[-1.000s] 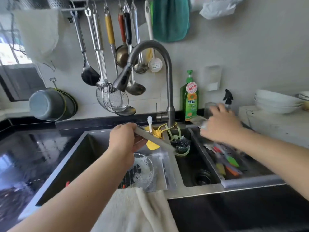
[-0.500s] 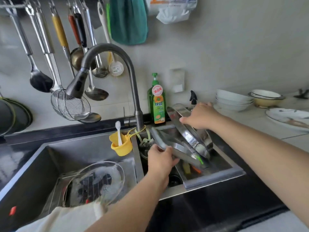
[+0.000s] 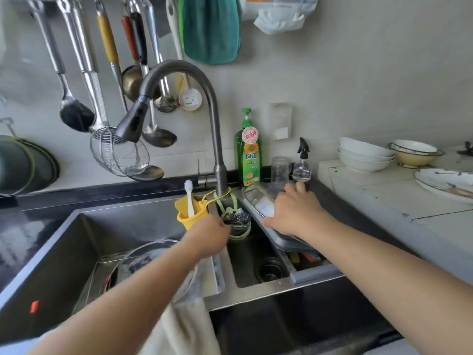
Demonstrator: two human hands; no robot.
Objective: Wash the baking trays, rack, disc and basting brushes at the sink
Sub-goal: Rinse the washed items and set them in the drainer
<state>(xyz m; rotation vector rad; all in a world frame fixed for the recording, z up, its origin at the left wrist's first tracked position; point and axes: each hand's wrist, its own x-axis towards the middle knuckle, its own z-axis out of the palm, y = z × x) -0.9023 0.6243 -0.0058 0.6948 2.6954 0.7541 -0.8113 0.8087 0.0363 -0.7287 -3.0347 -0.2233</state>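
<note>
A metal baking tray (image 3: 256, 198) lies tilted over the drain basket (image 3: 317, 274) at the right of the small basin. My right hand (image 3: 294, 212) rests on top of it, fingers spread and thumb at its near rim. My left hand (image 3: 208, 237) is at the steel scrubber (image 3: 239, 217) in its green holder, its fingers hidden behind the back of the hand. In the large left basin a glass disc (image 3: 151, 254) lies over a wire rack (image 3: 138, 266) and another tray (image 3: 102, 275). Basting brushes (image 3: 305, 257) with coloured handles lie in the drain basket under the tray.
The tap (image 3: 179, 70) arches over the basin divider, beside a yellow cup (image 3: 189, 216) holding a white brush. Dish soap (image 3: 248, 155), a glass and a spray bottle stand behind the basket. Utensils hang on the wall. Bowls (image 3: 363, 155) and plates sit on the right counter. A cloth (image 3: 184, 329) hangs over the front edge.
The tray has been carried right from over the left basin and laid on the drain basket. My left hand let go of it and moved to the scrubber holder.
</note>
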